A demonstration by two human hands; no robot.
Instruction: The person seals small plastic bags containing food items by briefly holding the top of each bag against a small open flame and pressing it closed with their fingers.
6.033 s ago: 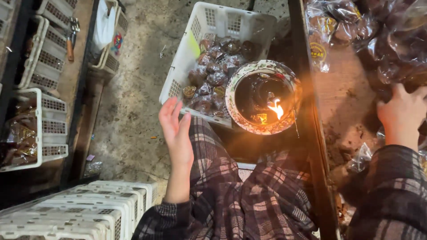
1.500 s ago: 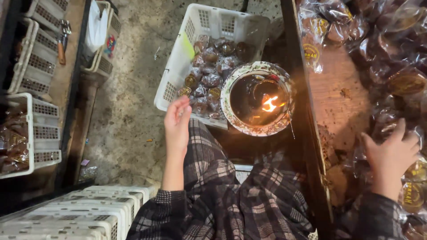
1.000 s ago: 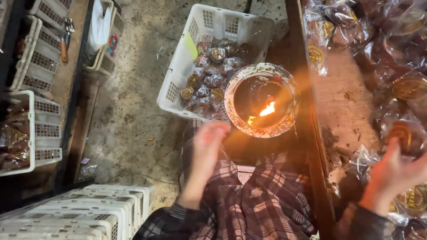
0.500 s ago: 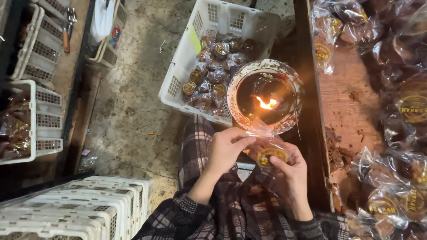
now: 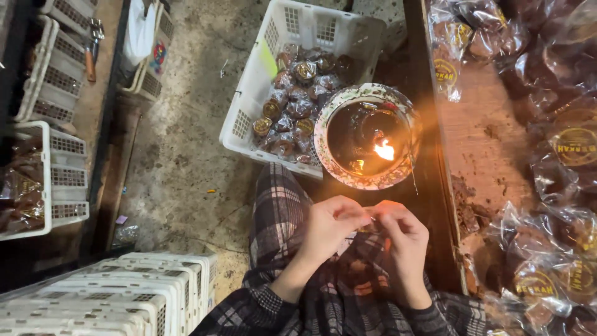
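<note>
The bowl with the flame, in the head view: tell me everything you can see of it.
The bowl is round and shallow, with a pale rim patterned in reddish and green marks. Its inside looks dark and glossy, as if it holds a dark liquid. A small yellow-orange flame burns right of centre and casts a warm glow around it. The bowl sits upright, overlapping the near right corner of the white slotted basket of wrapped round pieces. It lies just beyond the two hands, which do not touch it.

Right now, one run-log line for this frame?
left hand: pinching small packet | right hand: pinching same packet, over lap | lit flame in patterned bowl | white basket of wrapped sweets beyond
</note>
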